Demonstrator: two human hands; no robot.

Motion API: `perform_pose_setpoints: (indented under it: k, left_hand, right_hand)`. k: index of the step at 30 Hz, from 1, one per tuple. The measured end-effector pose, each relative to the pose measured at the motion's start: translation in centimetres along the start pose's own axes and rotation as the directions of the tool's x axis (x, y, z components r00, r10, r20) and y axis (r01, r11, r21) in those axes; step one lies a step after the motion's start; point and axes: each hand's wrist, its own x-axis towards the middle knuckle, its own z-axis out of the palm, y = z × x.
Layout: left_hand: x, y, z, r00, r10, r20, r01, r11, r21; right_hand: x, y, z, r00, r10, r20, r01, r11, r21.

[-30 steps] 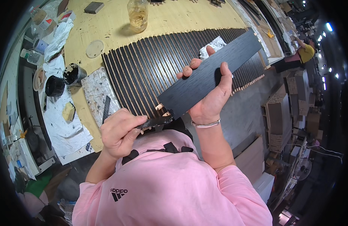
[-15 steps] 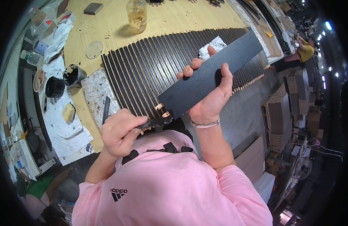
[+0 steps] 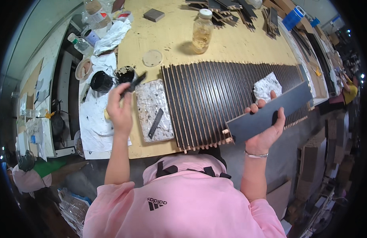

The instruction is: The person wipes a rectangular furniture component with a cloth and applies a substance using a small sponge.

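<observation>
My left hand (image 3: 120,113) grips a small black-coated tool (image 3: 134,83), its kind unclear, near the rim of a paint cup (image 3: 125,75). A second cup of black paint (image 3: 101,81) stands to the left. In my right hand (image 3: 266,137) is a dark grey board (image 3: 270,113), held tilted, fingers on its far edge and thumb across its face. Two pale dowels (image 3: 228,140) stick out of its lower left end. Below it lies a long row of dark strips (image 3: 215,103) with dowel ends along both sides. A crumpled white cloth (image 3: 267,87) rests on the row.
A smeared, plastic-wrapped slab (image 3: 145,95) carries a flat black strip (image 3: 155,123). Farther off on the yellow table (image 3: 175,23) are a lidded jar (image 3: 202,31), a round lid (image 3: 152,58), a small block (image 3: 154,15) and piled dark pieces (image 3: 231,12). Stained paper (image 3: 92,127) covers the left side.
My left hand has moved the black tool away from the board's end, up and left to the paint cups. The board stays in my right hand. The whole view has shifted.
</observation>
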Motion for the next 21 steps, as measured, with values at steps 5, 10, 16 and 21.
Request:
perform_pose_setpoints:
  k: [5, 10, 16, 21]
  left_hand:
    - [2.6, -6.4, -1.4, 0.999, 0.043, -0.032, -0.033, 0.96, 0.279]
    - [3.3, -8.6, -0.4, 1.0, -0.02, -0.002, 0.019, 0.926, 0.377]
    - [2.9, -8.9, 0.3, 0.994, 0.095, -0.047, -0.059, 0.866, 0.496]
    - [2.9, -4.6, 1.9, 0.997, 0.027, -0.07, -0.013, 0.981, 0.193]
  right_hand:
    - [0.2, -0.3, -0.9, 1.0, 0.001, -0.015, -0.002, 0.999, -0.044]
    - [0.1, -0.4, -0.6, 0.999, 0.003, -0.047, -0.006, 0.997, -0.082]
    - [0.0, -1.2, -1.3, 0.996, -0.023, -0.088, 0.015, 0.996, -0.094]
    - [0.5, -2.5, -2.6, 0.987, -0.05, -0.155, 0.035, 0.994, -0.099]
